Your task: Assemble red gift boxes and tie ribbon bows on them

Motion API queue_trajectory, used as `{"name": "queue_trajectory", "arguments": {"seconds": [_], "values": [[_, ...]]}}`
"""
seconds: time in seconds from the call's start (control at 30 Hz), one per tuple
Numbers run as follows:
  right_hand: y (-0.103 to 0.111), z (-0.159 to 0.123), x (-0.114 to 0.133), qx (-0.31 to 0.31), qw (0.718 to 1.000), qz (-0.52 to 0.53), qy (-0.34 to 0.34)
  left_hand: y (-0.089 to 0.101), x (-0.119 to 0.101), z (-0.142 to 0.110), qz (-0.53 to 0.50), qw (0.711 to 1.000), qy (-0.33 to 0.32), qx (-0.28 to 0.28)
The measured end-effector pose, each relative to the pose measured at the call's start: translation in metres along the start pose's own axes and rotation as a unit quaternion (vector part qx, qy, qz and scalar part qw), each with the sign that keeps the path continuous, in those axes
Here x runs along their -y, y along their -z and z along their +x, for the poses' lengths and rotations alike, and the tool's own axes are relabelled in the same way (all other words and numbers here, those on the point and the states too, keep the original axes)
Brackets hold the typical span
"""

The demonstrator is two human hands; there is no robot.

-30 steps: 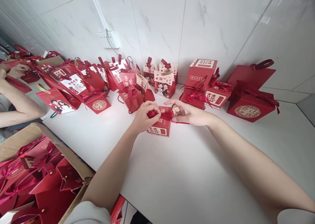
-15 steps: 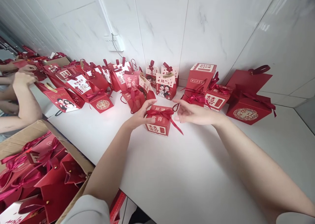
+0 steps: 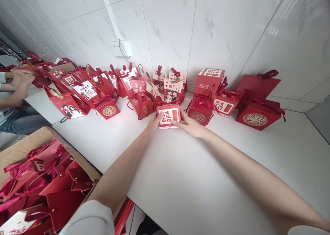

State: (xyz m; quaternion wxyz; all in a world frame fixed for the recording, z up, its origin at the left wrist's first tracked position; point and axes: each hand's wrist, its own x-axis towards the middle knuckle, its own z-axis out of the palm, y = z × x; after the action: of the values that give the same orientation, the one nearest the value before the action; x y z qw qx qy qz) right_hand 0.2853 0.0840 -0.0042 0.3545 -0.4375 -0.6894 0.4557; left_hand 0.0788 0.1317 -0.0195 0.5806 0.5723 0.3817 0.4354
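Note:
A small red gift box (image 3: 168, 115) with a white label and a ribbon on top stands on the white table (image 3: 180, 180), close to the row of boxes by the wall. My left hand (image 3: 154, 122) grips its left side, thumb on the front face. My right hand (image 3: 190, 125) grips its right side, fingers laid against the front. Both hands press the box between them.
Red gift boxes (image 3: 201, 111) and bags (image 3: 65, 104) line the tiled wall; a large red box (image 3: 257, 114) stands at the right. A cardboard carton (image 3: 33, 138) of red bags sits lower left. Another person's hands (image 3: 22, 80) work far left. A wall socket (image 3: 121, 48) is above.
My hands let go of the ribbon bow, took the box by its sides and slid it away from me into the row by the wall.

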Motion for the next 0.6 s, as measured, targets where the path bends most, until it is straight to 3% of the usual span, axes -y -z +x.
{"name": "queue_trajectory", "arguments": {"seconds": [0.1,0.17,0.47,0.6], "values": [[-0.02,0.005,-0.021,-0.072,0.996,0.05,0.033,-0.006,0.007,0.001,-0.054,0.998,0.007,0.005],[-0.025,0.006,-0.03,-0.087,0.993,0.052,0.055,-0.007,0.012,0.001,-0.064,0.998,0.014,0.008],[-0.017,0.012,-0.038,-0.058,0.987,0.138,0.056,0.005,0.016,0.006,-0.017,1.0,-0.015,0.017],[-0.008,0.012,-0.037,-0.007,0.979,0.198,0.056,0.014,0.012,0.008,-0.018,1.0,-0.01,0.021]]}}
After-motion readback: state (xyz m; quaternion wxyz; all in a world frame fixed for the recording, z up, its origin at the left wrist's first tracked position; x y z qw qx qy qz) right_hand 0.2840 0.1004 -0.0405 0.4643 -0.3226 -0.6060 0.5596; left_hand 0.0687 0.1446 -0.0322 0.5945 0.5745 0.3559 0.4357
